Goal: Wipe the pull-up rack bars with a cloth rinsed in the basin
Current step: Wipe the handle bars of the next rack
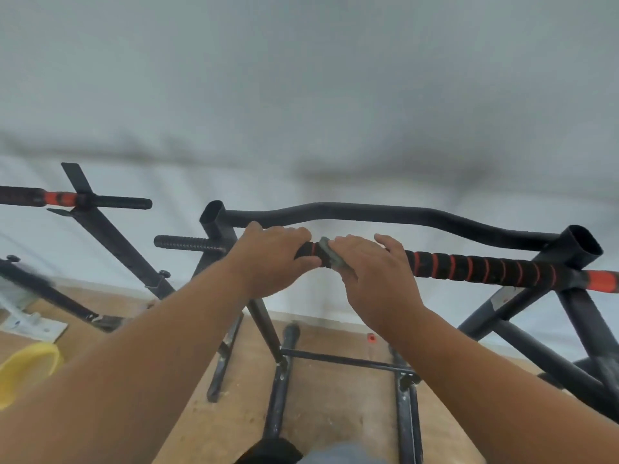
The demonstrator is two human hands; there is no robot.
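The black pull-up rack's near bar [475, 267] runs left to right at chest height, wrapped in black foam with orange spiral stripes. My left hand [268, 259] grips this bar left of its middle. Right beside it my right hand [375, 279] holds a grey-green cloth [330, 254] wrapped around the bar, the cloth mostly hidden under my fingers. Behind, a bare black wavy bar [385, 214] spans the two uprights. A yellow basin [28, 368] stands on the floor at the far left, cut by the frame edge.
A second rack part with an orange-and-black handle [53, 197] stands at the left. The rack's legs and cross braces [345, 361] spread over the wooden floor below. A white wall is close behind. A small orange object [371, 337] lies by the wall base.
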